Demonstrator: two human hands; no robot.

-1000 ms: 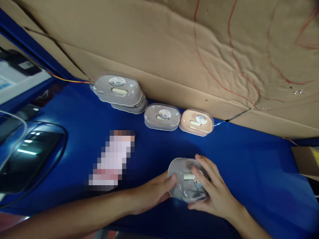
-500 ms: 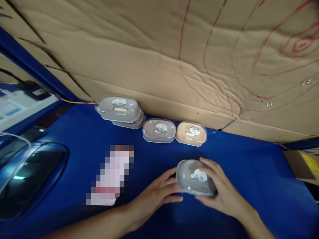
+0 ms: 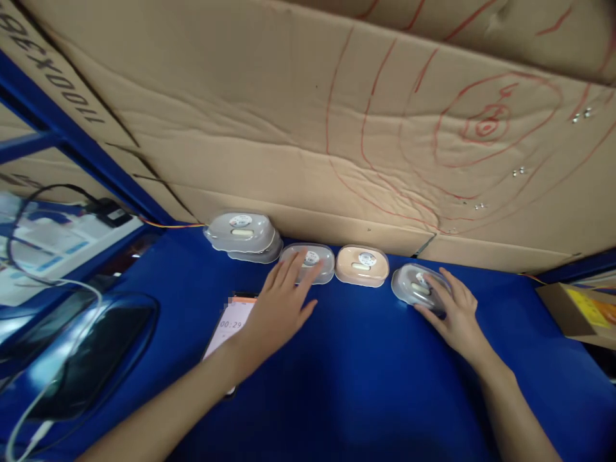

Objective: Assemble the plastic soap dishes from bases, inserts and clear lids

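A grey lidded box point(image 3: 409, 282) sits at the right end of a row on the blue table, with my right hand point(image 3: 455, 308) gripping its right side. My left hand point(image 3: 286, 301) is spread over the front of another grey box point(image 3: 327, 263); whether it touches that box is unclear. Between these two lies a peach lidded box point(image 3: 353, 271). Stacked grey boxes point(image 3: 240, 239) stand at the left end, near the cardboard. Each visible lid has a round white label.
A phone point(image 3: 228, 327) showing a timer lies partly under my left forearm. Farther left are a black device point(image 3: 96, 359), cables and a white power strip point(image 3: 72, 247). Cardboard point(image 3: 269, 154) rises behind the boxes. An open carton point(image 3: 572, 314) stands at the right edge.
The grey box has moved from the front middle to the row's right end with my right hand. My left hand has left it and moved up and left. The view has shifted.
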